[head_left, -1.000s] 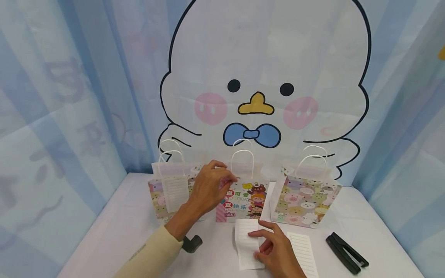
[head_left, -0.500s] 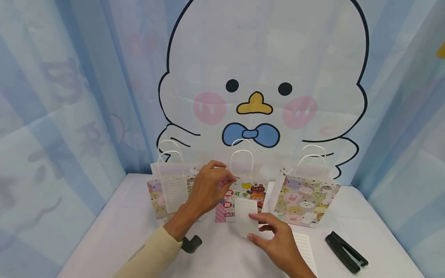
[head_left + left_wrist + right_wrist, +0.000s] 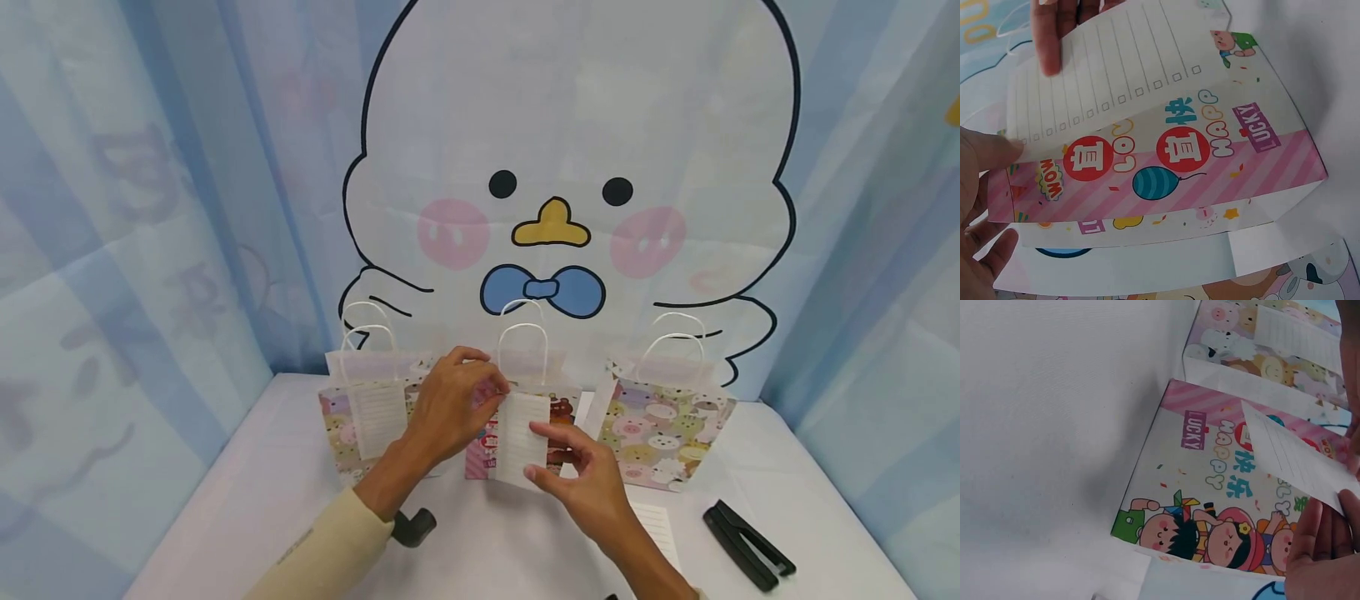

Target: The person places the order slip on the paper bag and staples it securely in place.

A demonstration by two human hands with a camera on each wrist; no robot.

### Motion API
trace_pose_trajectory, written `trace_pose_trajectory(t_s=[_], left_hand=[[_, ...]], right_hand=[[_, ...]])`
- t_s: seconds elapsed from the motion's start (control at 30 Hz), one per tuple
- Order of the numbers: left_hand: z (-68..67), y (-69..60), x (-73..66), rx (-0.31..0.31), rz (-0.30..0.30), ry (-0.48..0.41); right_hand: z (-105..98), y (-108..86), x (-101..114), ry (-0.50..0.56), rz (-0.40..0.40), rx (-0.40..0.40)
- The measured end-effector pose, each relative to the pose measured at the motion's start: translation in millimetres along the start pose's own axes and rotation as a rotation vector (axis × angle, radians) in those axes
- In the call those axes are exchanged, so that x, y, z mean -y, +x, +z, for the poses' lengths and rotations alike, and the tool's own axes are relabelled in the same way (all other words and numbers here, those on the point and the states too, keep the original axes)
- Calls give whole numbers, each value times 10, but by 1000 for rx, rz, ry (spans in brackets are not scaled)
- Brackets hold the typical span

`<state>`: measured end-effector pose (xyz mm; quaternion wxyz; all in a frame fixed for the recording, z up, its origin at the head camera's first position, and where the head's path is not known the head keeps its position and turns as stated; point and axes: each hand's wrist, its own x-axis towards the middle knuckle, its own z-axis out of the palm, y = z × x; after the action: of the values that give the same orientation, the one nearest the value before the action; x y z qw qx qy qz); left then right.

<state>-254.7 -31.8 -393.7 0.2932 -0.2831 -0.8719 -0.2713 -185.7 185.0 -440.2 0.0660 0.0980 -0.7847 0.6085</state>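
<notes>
My left hand (image 3: 453,404) pinches the top rim of the middle paper gift bag (image 3: 480,464); in the left wrist view its thumb (image 3: 985,147) lies at a corner of the lined checklist slip (image 3: 1110,75). That slip hangs in front of the bag's printed face, its top near the rim. By its right edge my right hand (image 3: 588,475) holds the slip, thumb and fingers pinching it. From the right wrist view, the slip's lower end (image 3: 1272,447) stands off the bag at an angle. The bag is upright, its white handles (image 3: 525,327) raised.
To the left stands an animal-print bag (image 3: 337,429) with a slip (image 3: 378,417) on its front. Another animal-print bag (image 3: 663,433) stands right. A black stapler (image 3: 746,546) lies at the table's right, and one more slip (image 3: 656,529) lies partly behind my right forearm.
My right hand has lifted the slip from the table up to the middle bag's front, its top now reaching my left fingertips. The left hand has stayed at the bag's rim.
</notes>
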Motion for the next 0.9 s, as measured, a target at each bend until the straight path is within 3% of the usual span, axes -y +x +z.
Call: trace_pose_trajectory(t_s=[0.3,0.9], left_hand=[[12,11,2,-15,8,13],[29,7,29,-37,10,1]], right_hand=[[65,71,54,78,56,-17],[49,93,40,44,38,-15]])
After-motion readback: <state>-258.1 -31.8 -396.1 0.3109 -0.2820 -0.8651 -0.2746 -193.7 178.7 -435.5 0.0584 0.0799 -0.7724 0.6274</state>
